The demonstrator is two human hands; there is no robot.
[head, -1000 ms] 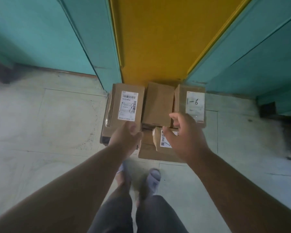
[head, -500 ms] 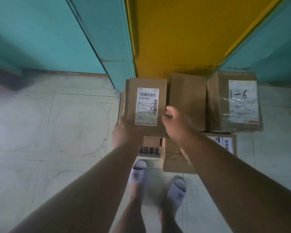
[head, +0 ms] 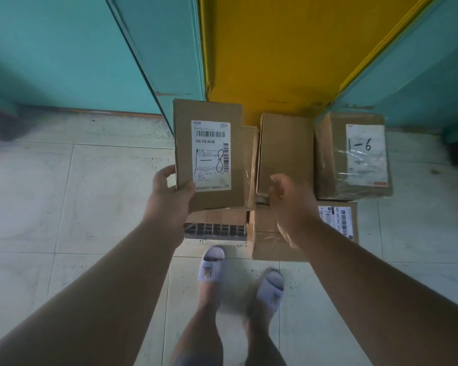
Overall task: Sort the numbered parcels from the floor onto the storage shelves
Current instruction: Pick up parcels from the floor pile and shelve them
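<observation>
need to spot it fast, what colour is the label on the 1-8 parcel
White, with black barcodes and a handwritten black 1-8, on the brown 1-8 parcel; the head view shows it plainly.

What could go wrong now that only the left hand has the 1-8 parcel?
The left hand grips the 1-8 parcel only at its near corner, so it might tip or slip. The right hand, fingers loosely curled, hovers over the plain box and could knock it. The slippered feet stand close to the pile, a possible trip.

White slippers [head: 239, 273] on pale, perhaps speckled floor tiles [head: 64, 194].
</observation>
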